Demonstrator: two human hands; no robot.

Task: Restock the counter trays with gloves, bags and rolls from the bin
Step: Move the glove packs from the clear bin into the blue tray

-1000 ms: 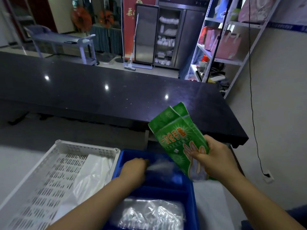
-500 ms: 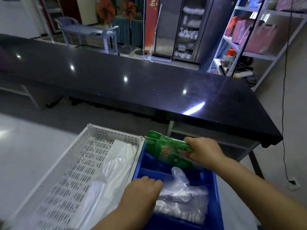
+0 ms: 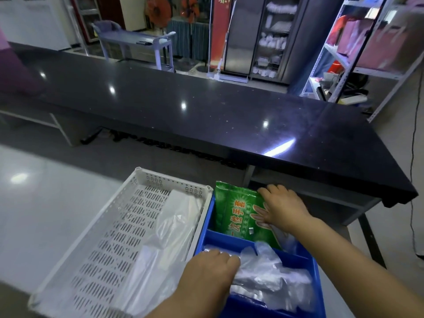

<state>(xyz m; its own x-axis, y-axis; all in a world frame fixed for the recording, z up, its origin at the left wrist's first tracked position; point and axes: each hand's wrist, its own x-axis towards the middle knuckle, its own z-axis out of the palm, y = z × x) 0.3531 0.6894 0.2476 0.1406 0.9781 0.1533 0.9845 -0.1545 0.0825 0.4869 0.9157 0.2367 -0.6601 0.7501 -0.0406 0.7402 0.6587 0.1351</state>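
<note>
Lowered since a moment ago, glossy green glove packet (image 3: 238, 214) now flat in blue bin's (image 3: 319, 292) far compartment under my open right hand (image 3: 283, 207), my left hand (image 3: 210, 271) curled on crinkly clear gloves (image 3: 270, 276) nearer, perforated white tray (image 3: 119, 237) touching bin's left wall, bare black counter (image 3: 206, 111) beyond.

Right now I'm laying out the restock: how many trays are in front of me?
2: a white tray on the left, and a blue tray touching its right side. Others may sit out of view.
</note>
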